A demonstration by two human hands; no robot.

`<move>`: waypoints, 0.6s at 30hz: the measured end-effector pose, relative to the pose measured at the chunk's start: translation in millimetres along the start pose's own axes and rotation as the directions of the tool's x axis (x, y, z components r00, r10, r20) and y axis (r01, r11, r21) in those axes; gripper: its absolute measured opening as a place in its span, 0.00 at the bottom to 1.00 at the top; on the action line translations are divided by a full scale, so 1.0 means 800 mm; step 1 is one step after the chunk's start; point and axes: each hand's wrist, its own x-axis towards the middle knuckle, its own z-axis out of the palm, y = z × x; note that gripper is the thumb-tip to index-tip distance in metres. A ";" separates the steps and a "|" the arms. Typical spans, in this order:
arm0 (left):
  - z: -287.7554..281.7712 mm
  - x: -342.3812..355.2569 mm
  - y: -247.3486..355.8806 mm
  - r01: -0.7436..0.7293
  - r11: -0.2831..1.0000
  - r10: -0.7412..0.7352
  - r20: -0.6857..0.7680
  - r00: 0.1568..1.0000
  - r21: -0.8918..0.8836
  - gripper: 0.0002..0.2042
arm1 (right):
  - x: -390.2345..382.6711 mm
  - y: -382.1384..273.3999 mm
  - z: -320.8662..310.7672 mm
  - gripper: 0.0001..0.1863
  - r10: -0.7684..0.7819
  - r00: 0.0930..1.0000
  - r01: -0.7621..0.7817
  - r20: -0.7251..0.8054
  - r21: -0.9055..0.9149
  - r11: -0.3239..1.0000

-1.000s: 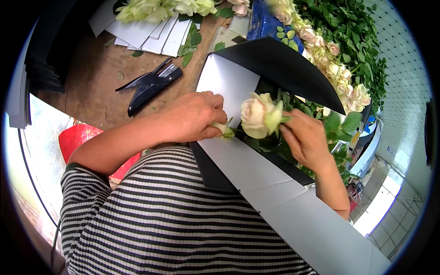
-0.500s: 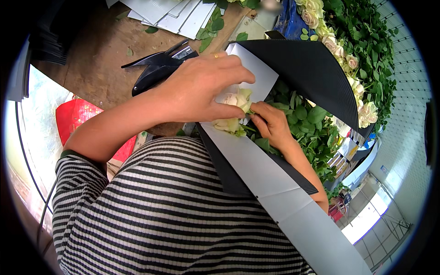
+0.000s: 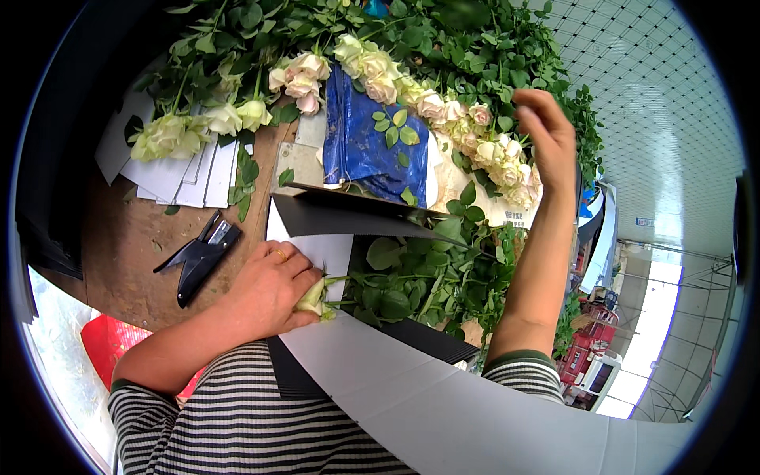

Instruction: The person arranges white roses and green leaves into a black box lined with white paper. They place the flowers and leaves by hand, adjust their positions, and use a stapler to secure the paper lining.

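Observation:
My left hand (image 3: 277,289) is closed around pale cream rose heads (image 3: 313,299), pressing them against a white sheet (image 3: 336,257). Petals show past its fingertips, and the leafy stems (image 3: 396,289) run off to the right. Below the blooms, a long pale grey cardboard strip (image 3: 443,392) crosses in front of my body, with stacked black corrugated sheets (image 3: 427,339) under it. Beyond the roses, a black sheet (image 3: 348,220) stands half folded up. Raised at the right, my right hand (image 3: 548,138) is beside the laid-out roses, fingers loosely bent and apart from the thumb, nothing visible between them.
A black stapler (image 3: 202,257) rests on the wooden table (image 3: 119,237) left of my hand. White cards (image 3: 190,178) lie behind it. Rows of cream and pink roses (image 3: 380,75) line the back around a blue plastic sheet (image 3: 372,142). Red material (image 3: 119,340) shows at the left.
My right hand has left the rose stems and swung up to the far right. My left hand has lowered and closed over the blooms. The view has shifted, showing more roses behind.

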 end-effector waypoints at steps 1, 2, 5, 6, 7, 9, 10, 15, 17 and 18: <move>0.000 0.002 -0.001 -0.019 1.000 0.019 0.001 1.000 -0.002 0.29 | 0.005 0.076 -0.002 0.20 -0.101 0.993 0.119 0.063 -0.448 0.886; 0.000 0.002 -0.003 -0.030 1.000 0.030 -0.002 1.000 -0.011 0.29 | -0.002 0.122 0.004 0.24 -0.017 0.986 0.144 0.163 -0.809 0.570; 0.002 -0.001 -0.005 -0.020 1.000 0.020 -0.018 1.000 -0.022 0.29 | 0.000 0.158 0.020 0.22 0.079 0.954 0.228 0.290 -0.869 0.439; 0.000 0.000 -0.005 -0.022 1.000 0.022 -0.022 1.000 -0.021 0.29 | 0.007 0.165 0.017 0.22 0.067 0.946 0.256 0.316 -0.862 0.438; 0.000 -0.002 -0.004 -0.016 1.000 0.015 -0.018 1.000 -0.024 0.29 | 0.016 0.164 0.023 0.21 0.059 0.936 0.288 0.348 -0.849 0.444; 0.002 -0.004 -0.004 -0.025 0.999 0.024 -0.031 0.999 -0.031 0.29 | 0.026 0.155 0.015 0.18 -0.094 0.948 0.302 0.304 -0.760 0.575; 0.003 -0.004 -0.006 -0.027 0.999 0.026 -0.040 0.999 -0.031 0.29 | 0.035 0.143 0.006 0.16 -0.216 0.975 0.210 0.058 -0.573 0.793; 0.002 -0.007 -0.003 -0.006 0.998 0.002 -0.068 0.998 -0.066 0.30 | 0.056 -0.023 -0.147 0.15 -0.306 0.405 0.543 -0.862 -0.043 0.839; 0.001 -0.006 -0.005 -0.042 0.997 0.038 -0.062 0.997 -0.066 0.30 | 0.026 -0.048 -0.259 0.16 -0.398 0.226 0.513 -0.889 -0.239 0.824; 0.000 -0.006 -0.006 -0.057 0.996 0.053 -0.060 0.997 -0.069 0.30 | 0.008 -0.048 -0.326 0.15 -0.538 0.139 0.490 -0.831 -0.415 0.767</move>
